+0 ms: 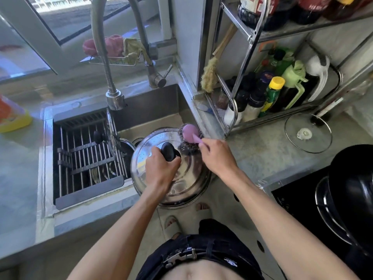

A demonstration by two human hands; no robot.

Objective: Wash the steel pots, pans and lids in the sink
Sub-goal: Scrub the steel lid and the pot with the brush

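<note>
The left hand (161,168) has its grip curled tight round the black knob (169,151) of the big steel lid (191,178), which sits tilted over the front edge of the sink (153,110). The right hand (219,156) pinches the pink handle of the scrubber (190,132) at the lid's far rim. The lid is round with no long side and its top faces up toward us, so I think it is best to hold the knob firm and rub in small circles all around.

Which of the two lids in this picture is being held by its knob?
The steel lid over the sink: the left hand grips its black knob. The glass lid lies untouched on the counter.
</note>
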